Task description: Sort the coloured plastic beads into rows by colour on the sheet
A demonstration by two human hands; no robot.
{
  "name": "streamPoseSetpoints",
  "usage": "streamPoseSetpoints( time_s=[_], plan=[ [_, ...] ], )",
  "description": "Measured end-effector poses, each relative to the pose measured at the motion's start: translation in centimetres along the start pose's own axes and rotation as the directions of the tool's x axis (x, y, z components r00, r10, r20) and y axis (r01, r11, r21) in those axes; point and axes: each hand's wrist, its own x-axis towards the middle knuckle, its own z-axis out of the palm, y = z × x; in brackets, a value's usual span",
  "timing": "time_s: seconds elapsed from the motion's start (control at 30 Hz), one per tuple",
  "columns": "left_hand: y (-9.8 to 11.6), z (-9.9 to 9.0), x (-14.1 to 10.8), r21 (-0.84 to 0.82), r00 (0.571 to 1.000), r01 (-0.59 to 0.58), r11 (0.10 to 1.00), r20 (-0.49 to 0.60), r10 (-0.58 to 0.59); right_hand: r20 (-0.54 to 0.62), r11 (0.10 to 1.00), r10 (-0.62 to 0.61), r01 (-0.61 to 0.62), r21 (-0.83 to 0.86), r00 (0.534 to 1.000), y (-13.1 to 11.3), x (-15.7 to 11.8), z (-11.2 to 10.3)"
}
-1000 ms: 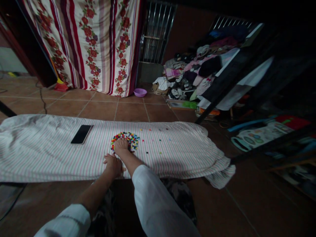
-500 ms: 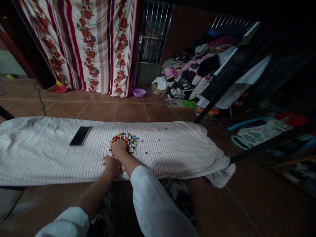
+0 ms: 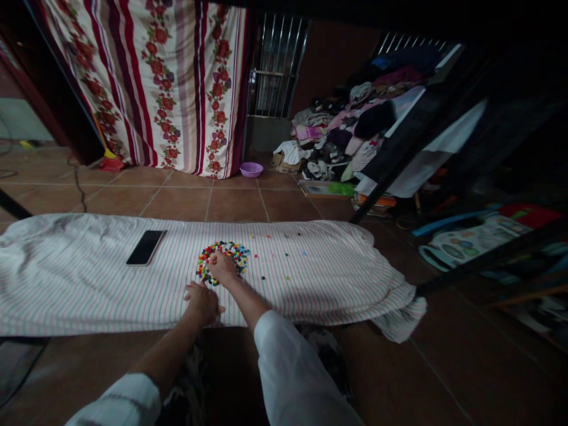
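Note:
Several small multicoloured beads (image 3: 206,273) lie in a round pile on a striped cloth (image 3: 337,290). Over the pile is my right hand (image 3: 222,267), its fingers curled together; what they hold, if anything, is too small to make out. My left hand (image 3: 202,302) rests on the cloth just in front of the pile, fingers spread and holding nothing. To the right of the pile, single beads lie apart in loose rows, among them a black one (image 3: 263,277) and a yellow-green one (image 3: 287,277).
A dark-screened phone (image 3: 146,247) lies on the cloth to the left. Beyond, on the tiled floor, are a purple basin (image 3: 251,170), a red broom (image 3: 111,163) and a heap of clothes (image 3: 337,133). A dark metal post (image 3: 377,198) stands behind the cloth's right part.
My right hand has drawn its fingers together over the pile and shifted slightly right, uncovering beads at the near left side. My left hand has stayed in about the same place.

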Motion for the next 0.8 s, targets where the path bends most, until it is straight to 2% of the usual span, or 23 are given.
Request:
streamPoseSetpoints(
  time_s=[0.17, 0.27, 0.33, 0.47, 0.57, 0.67, 0.8],
  plan=[
    [-0.1, -0.1, -0.2, -0.004, 1.0, -0.013, 1.0, 0.004, 0.013, -0.125, 0.976, 0.013, 0.014, 0.217, 0.992, 5.1, -1.7, -3.0],
    [0.0, -0.2, -0.3, 0.043, 1.0, -0.01, 0.999, 0.015, 0.009, -0.177, 0.944, 0.078, -0.016, 0.33, 0.981, 9.8, -2.9, -5.7],
    [0.0, -0.3, -0.4, 0.053, 1.0, -0.006, 0.999, 0.022, 0.005, -0.25, 0.936, 0.128, -0.034, 0.35, 0.96, 13.5, -3.8, -7.7],
    [0.0, -0.5, -0.5, 0.053, 1.0, -0.008, 0.999, 0.029, 0.006, -0.297, 0.95, 0.213, -0.127, 0.285, 0.931, 20.3, -6.2, -11.6],
    [0.0, -0.6, -0.6, 0.054, 0.999, -0.031, 0.998, 0.041, 0.028, -0.297, 0.966, 0.224, -0.172, 0.192, 0.928, 23.8, -7.8, -13.8],
    [-0.1, -0.6, -0.5, 0.05, 0.998, -0.059, 0.997, 0.031, 0.057, -0.261, 0.979, 0.186, -0.157, 0.127, 0.947, 25.9, -8.6, -14.7],
    [-0.2, 0.1, 0.0, 0.008, 0.999, -0.047, 0.999, 0.004, 0.046, -0.232, 0.994, 0.105, -0.102, 0.027, 0.967, 27.2, -8.6, -14.8]
  ],
)
